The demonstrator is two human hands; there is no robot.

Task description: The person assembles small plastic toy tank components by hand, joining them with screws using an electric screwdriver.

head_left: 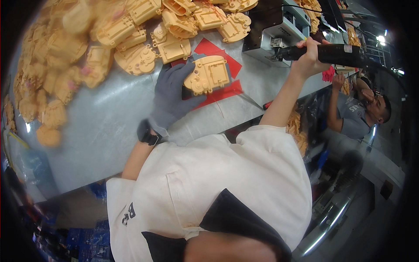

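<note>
My left hand (pixel 173 89), in a grey glove, grips the side of a pale yellow plastic housing (pixel 208 75) with a rectangular frame and round bosses. The housing lies face up on a dark grey block, over red sheets (pixel 223 93) on the metal table. My bare right hand (pixel 310 56) is closed round a thick black handheld tool (pixel 338 54) with a cable at its rear end. The narrow front of that tool points left, at the face of a metal equipment box (pixel 281 35). Whether it touches the box I cannot tell.
Many similar yellow housings (pixel 115 32) are heaped across the far and left parts of the metal table (pixel 98 139). A thin blade-like tool with a red handle (pixel 267 105) lies by the near edge. At the right sits another person (pixel 355 109) in a grey shirt.
</note>
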